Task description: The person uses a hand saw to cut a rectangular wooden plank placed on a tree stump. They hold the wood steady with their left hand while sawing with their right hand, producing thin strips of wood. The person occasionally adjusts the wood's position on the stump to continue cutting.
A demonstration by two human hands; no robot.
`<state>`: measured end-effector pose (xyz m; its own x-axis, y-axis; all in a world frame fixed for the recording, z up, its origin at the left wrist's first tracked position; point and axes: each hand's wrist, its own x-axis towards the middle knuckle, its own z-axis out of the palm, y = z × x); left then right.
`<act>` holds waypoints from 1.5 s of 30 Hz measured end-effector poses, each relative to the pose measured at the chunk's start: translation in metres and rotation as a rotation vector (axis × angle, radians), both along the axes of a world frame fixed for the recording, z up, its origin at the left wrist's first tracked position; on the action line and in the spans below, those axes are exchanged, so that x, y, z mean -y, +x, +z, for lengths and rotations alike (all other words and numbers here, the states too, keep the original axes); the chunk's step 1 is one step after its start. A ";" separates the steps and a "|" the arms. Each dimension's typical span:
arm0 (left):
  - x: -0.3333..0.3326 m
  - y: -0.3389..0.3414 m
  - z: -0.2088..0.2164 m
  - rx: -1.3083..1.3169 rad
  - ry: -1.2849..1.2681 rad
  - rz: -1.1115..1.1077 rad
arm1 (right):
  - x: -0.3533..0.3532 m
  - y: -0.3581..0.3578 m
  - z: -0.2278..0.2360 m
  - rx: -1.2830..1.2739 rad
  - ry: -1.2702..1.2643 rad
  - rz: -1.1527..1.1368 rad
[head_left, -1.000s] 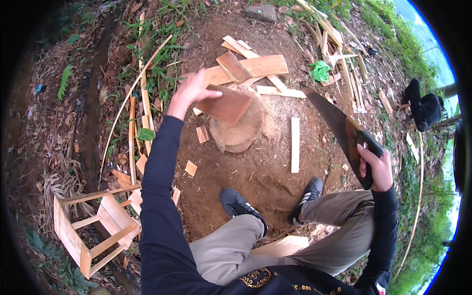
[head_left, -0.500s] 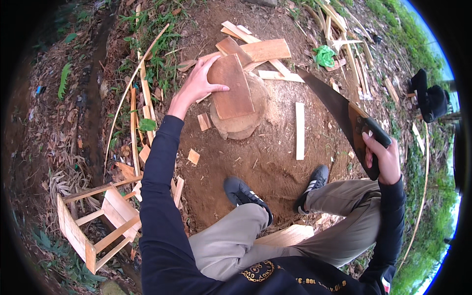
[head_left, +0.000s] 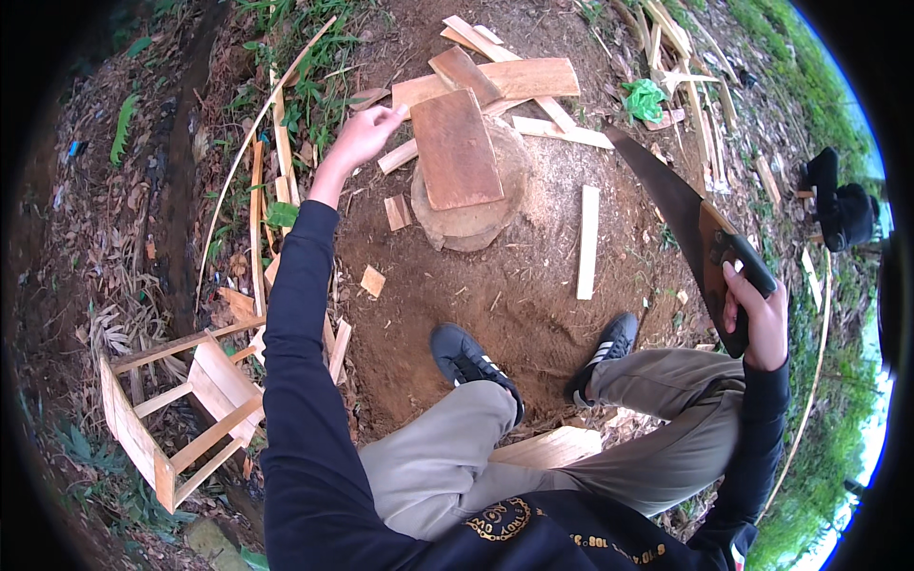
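My left hand is just left of a brown wooden board, apart from it. Its fingers are loosely bent, and the tips come close to the end of a pale plank lying behind the board; whether they touch it I cannot tell. The board rests flat on a round tree stump, covering much of its top. Out to the right, my right hand is closed around the dark handle of a handsaw. The saw's blade points away and to the left, clear of the board.
Several planks and offcuts lie beyond the stump. A pale strip is on the dirt to its right. At lower left stands a small wooden frame. A green plastic bag and a wood pile are at far right.
My left hand has let go of the brown board and drawn back to its left. The board stays on the stump. My right hand still holds the handsaw.
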<state>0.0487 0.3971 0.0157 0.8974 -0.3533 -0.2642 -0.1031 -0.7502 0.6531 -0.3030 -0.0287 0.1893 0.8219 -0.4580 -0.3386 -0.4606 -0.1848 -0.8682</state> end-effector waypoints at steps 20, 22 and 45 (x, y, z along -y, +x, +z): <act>0.058 -0.104 0.023 0.671 0.386 -0.466 | -0.002 -0.004 0.007 -0.030 -0.015 0.000; 0.054 -0.110 0.020 0.682 0.443 -0.524 | -0.001 -0.004 0.008 -0.003 -0.025 0.020; 0.097 -0.039 0.167 0.468 0.340 -0.509 | -0.026 0.021 0.005 0.145 0.271 0.105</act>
